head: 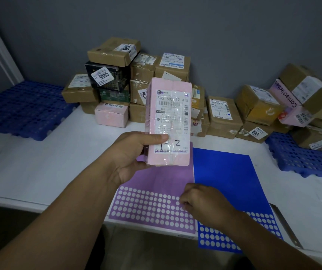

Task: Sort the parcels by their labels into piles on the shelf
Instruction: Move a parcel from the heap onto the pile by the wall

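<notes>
Left hand (129,158) grips the pink parcel (169,121) upright over the purple sticker sheet (148,207). I see the thumb (156,137) across its label beside the handwritten 1-2. Right hand (201,203) curls at that sheet's right edge; whether it's pinching anything, I can't tell.

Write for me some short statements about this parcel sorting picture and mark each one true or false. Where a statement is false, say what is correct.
1. The left hand holds the pink parcel upright. True.
2. The handwriting on the parcel's label reads 3-5. False: it reads 1-2.
3. The right hand grips a brown box. False: it rests, fingers curled, on the purple sticker sheet.
4. A black box with a tag reading 9665 sits in the pile by the wall. True.
5. The blue sticker sheet lies to the right of the purple one. True.
</notes>
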